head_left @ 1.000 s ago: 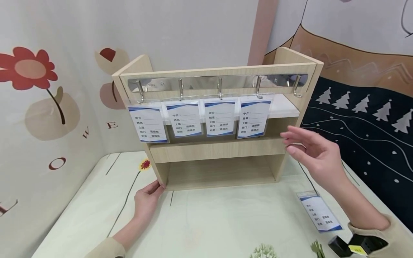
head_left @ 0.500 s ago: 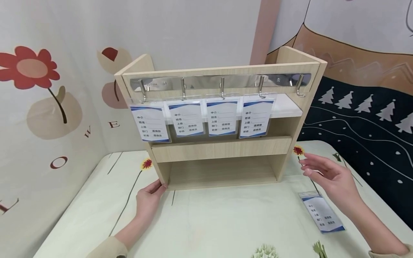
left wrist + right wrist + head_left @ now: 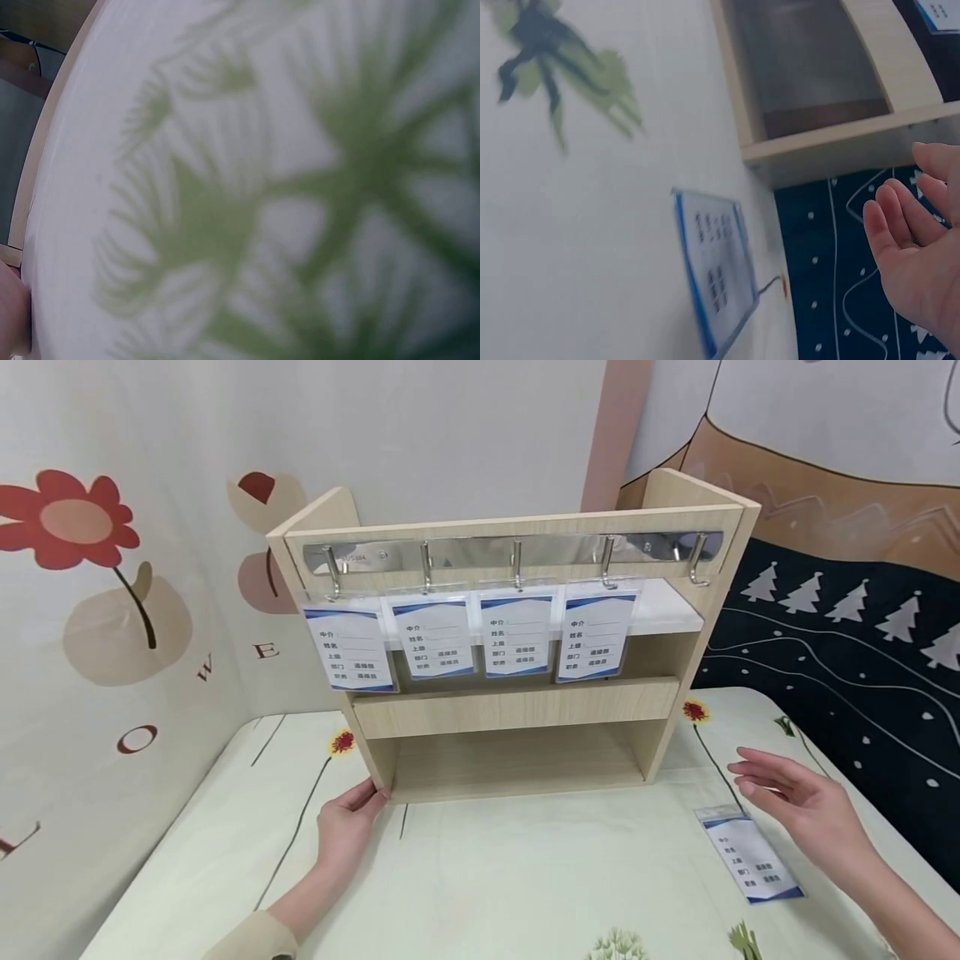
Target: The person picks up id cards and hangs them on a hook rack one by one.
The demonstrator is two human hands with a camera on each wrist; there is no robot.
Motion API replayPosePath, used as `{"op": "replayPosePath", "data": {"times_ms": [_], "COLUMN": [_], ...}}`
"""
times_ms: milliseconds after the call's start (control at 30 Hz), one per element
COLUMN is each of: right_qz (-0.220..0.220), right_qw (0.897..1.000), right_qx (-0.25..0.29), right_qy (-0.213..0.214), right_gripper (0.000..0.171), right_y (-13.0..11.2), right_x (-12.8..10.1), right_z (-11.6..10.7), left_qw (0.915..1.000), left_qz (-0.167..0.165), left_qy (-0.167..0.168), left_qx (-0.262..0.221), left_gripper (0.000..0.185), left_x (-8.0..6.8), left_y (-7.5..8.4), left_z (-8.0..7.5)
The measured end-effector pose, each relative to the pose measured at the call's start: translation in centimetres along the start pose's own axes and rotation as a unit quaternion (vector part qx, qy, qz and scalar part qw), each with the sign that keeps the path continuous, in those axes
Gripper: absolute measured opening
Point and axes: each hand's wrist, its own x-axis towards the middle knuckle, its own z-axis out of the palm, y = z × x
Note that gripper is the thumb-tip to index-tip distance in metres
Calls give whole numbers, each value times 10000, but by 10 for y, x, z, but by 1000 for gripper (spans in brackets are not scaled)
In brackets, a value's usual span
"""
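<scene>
My left hand (image 3: 347, 827) grips the lower left front corner of a light wooden shelf unit (image 3: 517, 703), thumb at the front edge. Only a sliver of that hand (image 3: 13, 311) shows in the left wrist view. My right hand (image 3: 813, 806) is in the air right of the unit, fingers loosely bent and holding nothing. Close beside and below it, a blue-and-white badge in a clear sleeve (image 3: 752, 858) lies on the tablecloth. Several similar badges (image 3: 514, 637) hang in a row from the unit's metal hooks (image 3: 517, 567); the rightmost hook (image 3: 696, 560) carries none.
A white board (image 3: 663, 610) forms the upper shelf behind the hanging badges. The pale tablecloth (image 3: 480, 877) has printed flowers and plants. A patterned curtain (image 3: 450, 435) stands behind, and a dark tree-print cloth (image 3: 840, 652) is at the right.
My right hand has moved down and to the right, from beside the shelf unit to near the lying badge. The left hand stays at the unit's corner.
</scene>
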Motion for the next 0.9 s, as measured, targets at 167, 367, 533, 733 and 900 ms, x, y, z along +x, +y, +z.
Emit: {"op": "replayPosePath", "data": {"times_ms": [167, 367, 533, 733, 900], "right_qz": [257, 374, 640, 1042, 1018], "right_qw": [9996, 9990, 9955, 9867, 9863], "right_qx": [-89, -129, -541, -1024, -1058], "right_qy": [-99, -207, -432, -713, -746], "right_gripper": [49, 50, 56, 60, 58], "right_y": [12, 29, 41, 54, 62], "right_x": [-5, -5, -3, -2, -2], "right_z": [-7, -8, -8, -8, -7], "left_qw": [10000, 10000, 10000, 9999, 10000], "left_qz": [-9, -19, -13, 1, 6], "left_qy": [-49, 23, 40, 29, 41], "left_qx": [-11, -1, -10, -99, -76], "left_gripper": [39, 38, 38, 38, 38], "left_x": [-1, -2, -1, -3, -3], "left_y": [1, 1, 2, 2, 2], "left_z": [1, 1, 1, 0, -1]}}
